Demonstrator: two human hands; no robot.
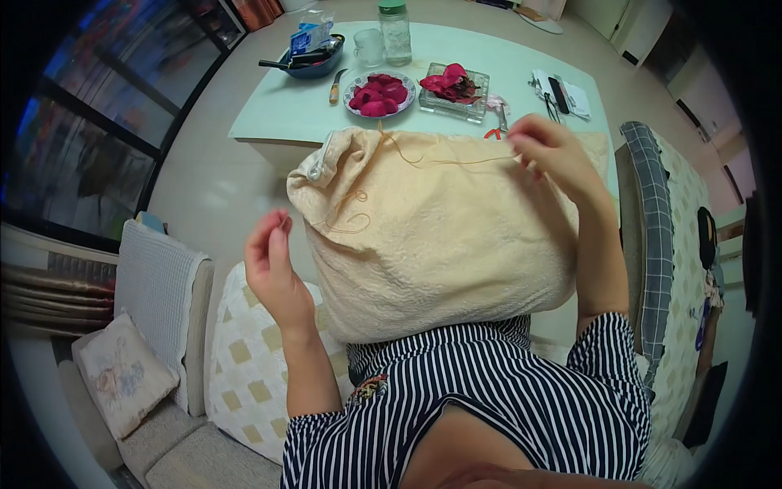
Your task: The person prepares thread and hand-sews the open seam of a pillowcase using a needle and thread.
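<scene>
A cream cushion with a textured cover lies across my lap. At its upper left corner the cover is bunched and a zipper shows. Tan thread curls loosely over the cushion's left side, and a longer strand runs across the top towards my right hand. That hand is raised over the cushion's upper right, its fingers pinched on the thread. To the left of the cushion, my left hand has thumb and fingertips pressed together. Whatever small thing it pinches is too fine to make out.
Ahead stands a pale table with a plate of dark red petals, a glass tray with more petals, a knife, a blue bowl, a glass mug and a green-lidded jar. Sofas flank me.
</scene>
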